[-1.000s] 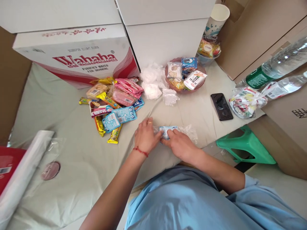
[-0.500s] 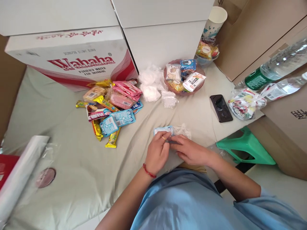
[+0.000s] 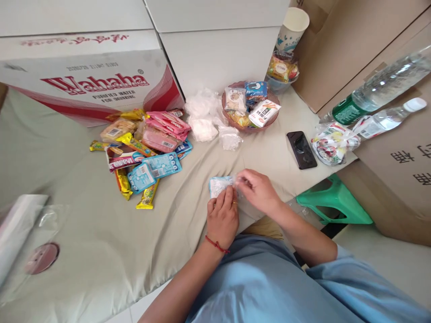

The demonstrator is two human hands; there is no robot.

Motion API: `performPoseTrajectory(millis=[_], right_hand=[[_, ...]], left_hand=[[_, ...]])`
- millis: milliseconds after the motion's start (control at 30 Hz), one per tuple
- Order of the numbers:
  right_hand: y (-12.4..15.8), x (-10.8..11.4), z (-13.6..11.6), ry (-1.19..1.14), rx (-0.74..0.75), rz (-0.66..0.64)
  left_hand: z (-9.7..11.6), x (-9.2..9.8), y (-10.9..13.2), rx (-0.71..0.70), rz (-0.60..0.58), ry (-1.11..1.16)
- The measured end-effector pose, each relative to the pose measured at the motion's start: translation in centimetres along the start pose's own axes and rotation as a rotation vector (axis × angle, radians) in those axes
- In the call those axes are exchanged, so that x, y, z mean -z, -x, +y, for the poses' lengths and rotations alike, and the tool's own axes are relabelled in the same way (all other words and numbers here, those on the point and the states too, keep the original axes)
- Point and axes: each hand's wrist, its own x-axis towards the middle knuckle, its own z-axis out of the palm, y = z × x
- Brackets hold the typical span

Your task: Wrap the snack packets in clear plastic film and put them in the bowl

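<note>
A small light-blue packet (image 3: 214, 183) lies on the cloth in front of me, partly covered by a crinkled clear plastic bag (image 3: 220, 183). My left hand (image 3: 224, 217), with a red cord at the wrist, holds the packet's near side under bent fingers; the thumb is hidden. Just right of it, my right hand (image 3: 258, 189) has its fingers curled in a pinch on the edge of the clear bag. Farther left sits a pile of snacks: blue packets (image 3: 164, 164), pink wafer packs (image 3: 168, 124) and yellow-wrapped bars (image 3: 147, 195).
Crumpled clear bags (image 3: 204, 110) lie by the white boxes. Beside them stands a pink bowl (image 3: 274, 120) of snacks. A black phone (image 3: 302, 150), tied bag (image 3: 332, 146) and water bottles (image 3: 387, 119) are at right, above a green stool (image 3: 336, 202). A plastic roll (image 3: 23, 233) lies left.
My right hand has lifted and moved up to the packet's right side, pulling at the clear bag. The bag now lies over the blue packet. My view has shifted slightly right.
</note>
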Motion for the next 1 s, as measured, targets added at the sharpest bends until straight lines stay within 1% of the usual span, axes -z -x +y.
performPoseTrajectory(millis=[100,200,267,333,367,433,500,600,667,733,767,800,867,933,1000], right_hand=[[-2.6,-1.6,-2.3,0.017,0.035,-0.137],[-4.0,-3.2,-3.0,0.036,0.01,-0.199],[-3.9,-3.8,-3.2,0.098,0.003,-0.215],[-3.1,-4.2,-3.5,0.223,0.022,-0.208],[-2.6,-4.4,-3.7,0.289,0.045,-0.201],[-1.7,-4.9,-4.2,0.394,0.107,-0.19],[-1.1,-5.4,-4.6,0.462,0.157,-0.175],[-0.6,-5.9,-4.8,0.522,0.167,-0.148],[-0.2,-5.7,-4.6,0.547,0.156,-0.154],[0.2,-4.6,-4.0,0.549,0.148,-0.163],[0.4,-3.7,-3.5,0.531,0.142,-0.15],[0.3,-2.4,-2.9,0.493,0.133,-0.123],[-0.6,1.0,-1.2,0.356,0.088,-0.017],[-3.0,5.3,0.8,0.151,-0.009,0.119],[-7.0,9.7,2.9,-0.016,-0.089,0.257]], left_hand=[[-0.4,-0.1,0.3,0.055,0.005,0.048],[-1.8,0.6,0.8,-0.019,0.051,0.236],[-3.3,1.6,1.6,-0.075,0.102,0.397],[-4.8,2.7,2.9,-0.069,0.147,0.502],[-5.5,3.2,3.7,-0.058,0.172,0.519],[-6.8,4.0,5.5,-0.039,0.218,0.481],[-8.1,4.3,7.4,-0.018,0.263,0.39],[-9.9,4.1,9.7,0.0,0.316,0.241],[-10.7,3.7,11.0,0.005,0.33,0.181],[-11.1,3.2,11.9,0.023,0.331,0.159],[-11.2,2.9,12.2,0.033,0.333,0.157],[-11.2,2.6,12.5,0.038,0.341,0.157],[-11.1,2.1,12.7,0.039,0.368,0.148],[-11.0,1.6,12.8,0.044,0.397,0.125],[-10.9,1.4,12.7,0.055,0.412,0.1]])
